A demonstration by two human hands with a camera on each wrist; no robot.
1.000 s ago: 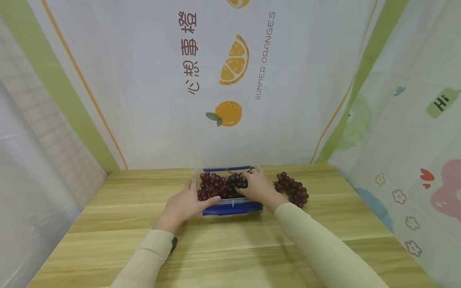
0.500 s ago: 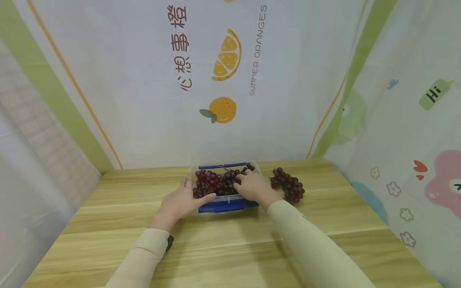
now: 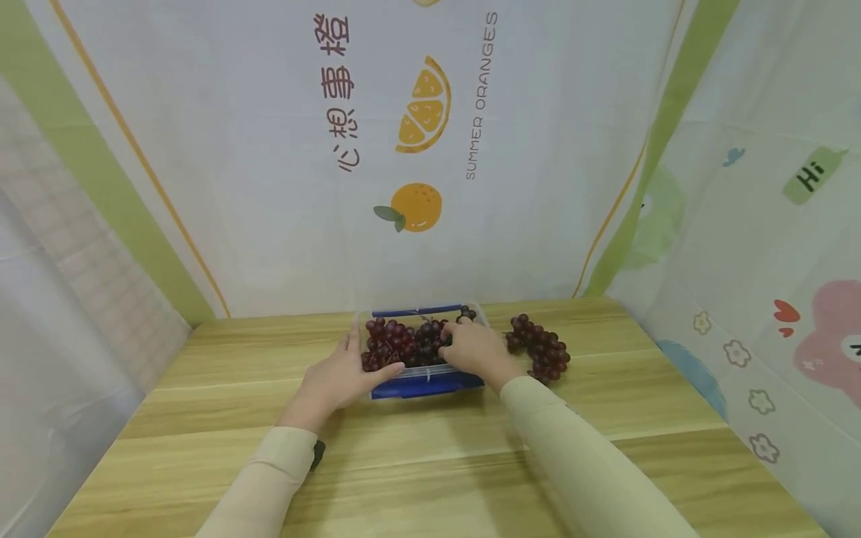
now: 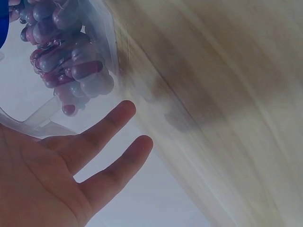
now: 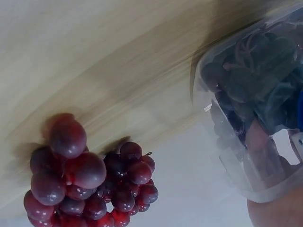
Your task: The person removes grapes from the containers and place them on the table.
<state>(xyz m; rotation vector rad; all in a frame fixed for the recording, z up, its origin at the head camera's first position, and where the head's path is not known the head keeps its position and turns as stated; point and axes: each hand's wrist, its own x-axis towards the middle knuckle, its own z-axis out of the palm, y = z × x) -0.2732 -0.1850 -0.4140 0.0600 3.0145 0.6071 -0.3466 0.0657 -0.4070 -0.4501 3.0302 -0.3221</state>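
A clear plastic container with blue latches (image 3: 427,385) stands at the table's back, filled with dark red and blackish grapes. My left hand (image 3: 332,379) rests at its left front corner, thumb along the front rim. In the left wrist view, two fingers (image 4: 109,126) extend straight past the container wall. My right hand (image 3: 474,350) reaches in over the right side, its thumb and fingers bent around a blackish bunch of grapes (image 3: 428,345). Redder grapes (image 3: 392,342) fill the left half. Through the clear wall in the right wrist view, a fingertip (image 5: 257,135) shows among the grapes.
Another bunch of red grapes (image 3: 541,348) lies on the wooden table (image 3: 403,478), just right of the container. Behind stands a white curtain (image 3: 289,224) printed with oranges; more printed cloth (image 3: 760,246) hangs at the right.
The right hand has shifted slightly over the grapes, uncovering a few at the container's back right corner. The left hand keeps its place. The head view has moved a little.
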